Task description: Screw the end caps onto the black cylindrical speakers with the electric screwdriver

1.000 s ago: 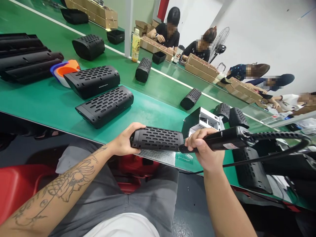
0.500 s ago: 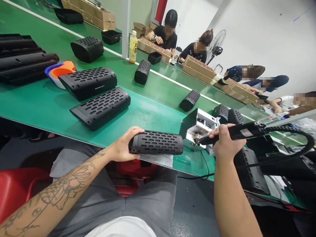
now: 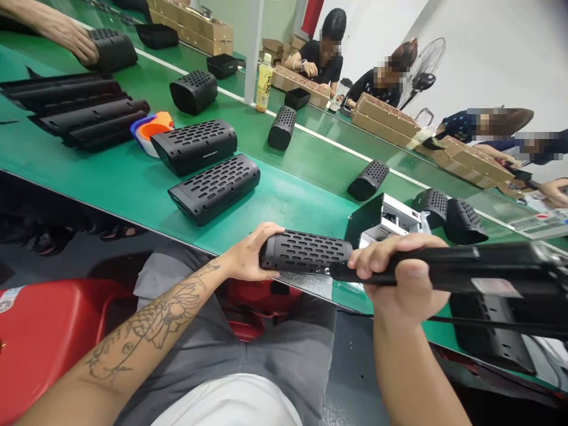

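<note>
Left hand (image 3: 249, 255) grips the left end of a casing (image 3: 306, 251) over the desk's near edge (image 3: 306, 207), seemingly bracing it against the driver (image 3: 457, 266) clasped in the right hand (image 3: 406, 278), tip at the casing's near right corner. A box (image 3: 370, 222) stands just beyond, apparently for easy reach.

Grey trousers (image 3: 284, 349), white top (image 3: 235, 405), tattooed forearm (image 3: 153, 325)

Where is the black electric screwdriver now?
In the head view, the electric screwdriver is right of centre, gripped in the right hand, its tip near the slotted black casing held by the left hand.
</note>
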A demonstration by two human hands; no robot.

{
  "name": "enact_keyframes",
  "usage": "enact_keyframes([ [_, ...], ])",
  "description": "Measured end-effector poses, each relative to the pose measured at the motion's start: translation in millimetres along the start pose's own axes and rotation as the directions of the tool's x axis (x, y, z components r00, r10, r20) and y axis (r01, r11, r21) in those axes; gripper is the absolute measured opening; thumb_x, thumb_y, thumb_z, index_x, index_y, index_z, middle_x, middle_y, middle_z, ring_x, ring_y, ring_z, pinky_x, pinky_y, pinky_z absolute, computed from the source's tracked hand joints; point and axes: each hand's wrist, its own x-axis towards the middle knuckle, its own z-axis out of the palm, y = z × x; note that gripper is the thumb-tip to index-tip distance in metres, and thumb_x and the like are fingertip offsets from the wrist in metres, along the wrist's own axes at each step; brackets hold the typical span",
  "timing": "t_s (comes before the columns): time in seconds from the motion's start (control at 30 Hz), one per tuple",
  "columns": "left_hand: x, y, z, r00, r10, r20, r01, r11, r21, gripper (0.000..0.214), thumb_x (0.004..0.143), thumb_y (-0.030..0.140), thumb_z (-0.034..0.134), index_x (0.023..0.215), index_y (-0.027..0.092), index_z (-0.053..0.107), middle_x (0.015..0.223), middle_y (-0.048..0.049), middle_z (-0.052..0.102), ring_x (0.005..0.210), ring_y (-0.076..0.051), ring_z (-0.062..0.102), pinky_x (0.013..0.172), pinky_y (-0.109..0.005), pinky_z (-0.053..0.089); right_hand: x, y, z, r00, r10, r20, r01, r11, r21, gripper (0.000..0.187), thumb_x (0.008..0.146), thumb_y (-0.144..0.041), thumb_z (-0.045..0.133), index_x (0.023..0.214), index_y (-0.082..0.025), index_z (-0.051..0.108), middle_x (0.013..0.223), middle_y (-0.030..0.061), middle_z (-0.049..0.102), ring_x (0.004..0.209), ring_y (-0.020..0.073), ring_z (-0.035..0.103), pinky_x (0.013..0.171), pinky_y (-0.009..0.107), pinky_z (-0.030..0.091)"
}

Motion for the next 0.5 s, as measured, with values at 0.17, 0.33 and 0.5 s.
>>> enact_keyframes([
  [0.17, 0, 2, -0.1, 0.999, -0.035, 0.014, 0.035, 0.999, -0.025, 0.111, 0.086, 0.037, 0.099, 0.176, 0.029, 0.036, 0.168, -0.0214, 0.051, 0.155, -0.043, 0.062, 0.127, -0.060, 0.060, 3, 19, 9, 0.998, 0.067, 0.019, -0.067, 0.998, -0.004, 0.010, 0.106, -0.027, 0.084, 0.108, -0.021, 0.077, 0.074, -0.0020, 0.067, 0.057, 0.0141, 0.067, 0.060, 0.032, 0.067],
  [0.33, 2, 2, 0.1, 0.998, -0.062, 0.023, 0.063, 0.996, -0.062, 0.107, 0.085, 0.040, 0.101, 0.172, 0.028, 0.041, 0.164, -0.0209, 0.055, 0.150, -0.041, 0.066, 0.124, -0.059, 0.062, 8, 19, 13, 0.981, 0.170, 0.096, -0.168, 0.985, -0.034, 0.025, 0.104, -0.026, 0.087, 0.094, -0.018, 0.065, 0.070, -0.0040, 0.065, 0.055, 0.0117, 0.064, 0.061, 0.030, 0.065],
  [0.5, 2, 2, 0.4, 0.994, -0.107, 0.028, 0.108, 0.992, -0.064, 0.107, 0.082, 0.038, 0.101, 0.171, 0.029, 0.043, 0.163, -0.0193, 0.056, 0.147, -0.040, 0.068, 0.120, -0.057, 0.064, 12, 19, 18, 0.958, 0.225, 0.176, -0.222, 0.974, -0.037, 0.029, 0.103, -0.024, 0.087, 0.091, -0.017, 0.062, 0.070, -0.0043, 0.065, 0.055, 0.0096, 0.064, 0.063, 0.026, 0.065],
])
